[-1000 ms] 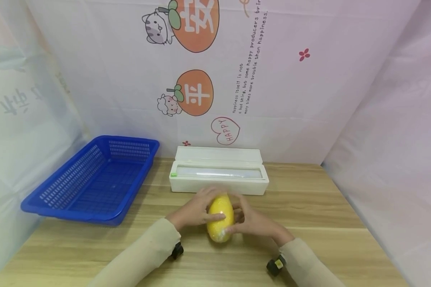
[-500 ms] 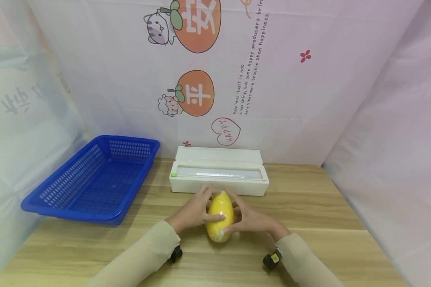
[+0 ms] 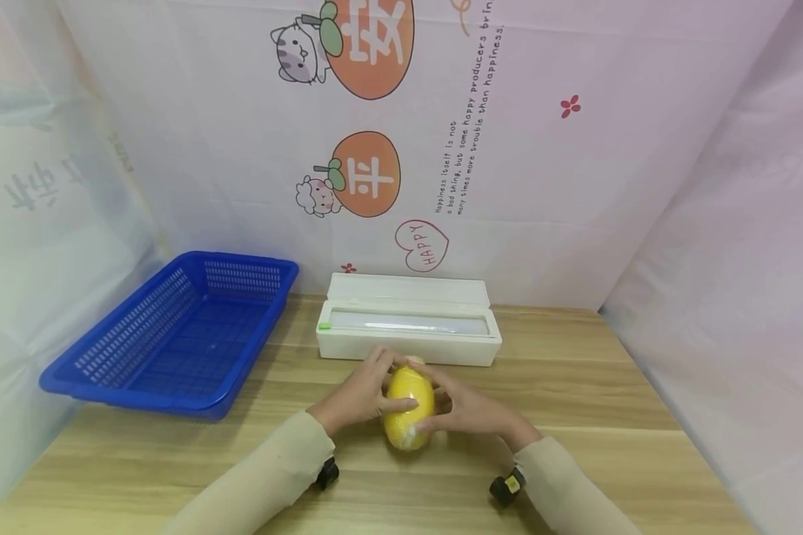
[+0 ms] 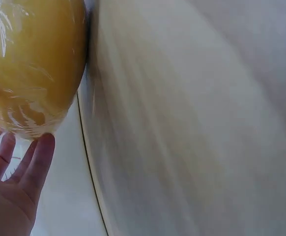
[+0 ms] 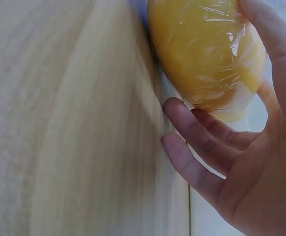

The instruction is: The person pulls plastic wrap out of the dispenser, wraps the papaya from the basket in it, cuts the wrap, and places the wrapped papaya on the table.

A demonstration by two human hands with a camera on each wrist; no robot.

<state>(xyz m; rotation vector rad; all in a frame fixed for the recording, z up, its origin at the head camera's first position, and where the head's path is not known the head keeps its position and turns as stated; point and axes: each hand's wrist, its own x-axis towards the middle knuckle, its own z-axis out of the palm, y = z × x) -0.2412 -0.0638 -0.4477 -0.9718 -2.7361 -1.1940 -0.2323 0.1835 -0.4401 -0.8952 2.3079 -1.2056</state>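
A yellow oval fruit (image 3: 407,425) wrapped in clear cling film lies on the wooden table between my hands. Its exact kind cannot be told. My left hand (image 3: 358,395) holds it from the left, thumb on top and fingers round the far end. From the right, my right hand (image 3: 471,407) grips it with the thumb near its front end. Fingers of both hands meet at the far tip. In the left wrist view, fingertips touch the end of the wrapped fruit (image 4: 35,59). Wrinkled film covers the fruit (image 5: 207,49) in the right wrist view too.
Just beyond my hands stands a white cling film dispenser box (image 3: 408,348), lid raised, with a green slider (image 3: 324,325) at its left end. A blue plastic basket (image 3: 250,349) sits at the left. Printed cloth walls (image 3: 508,245) enclose the table at the back and sides.
My right fingers have moved over the far tip of the fruit, where the film is pressed down. The fruit has tilted slightly, and both hands keep their hold in nearly the same place.
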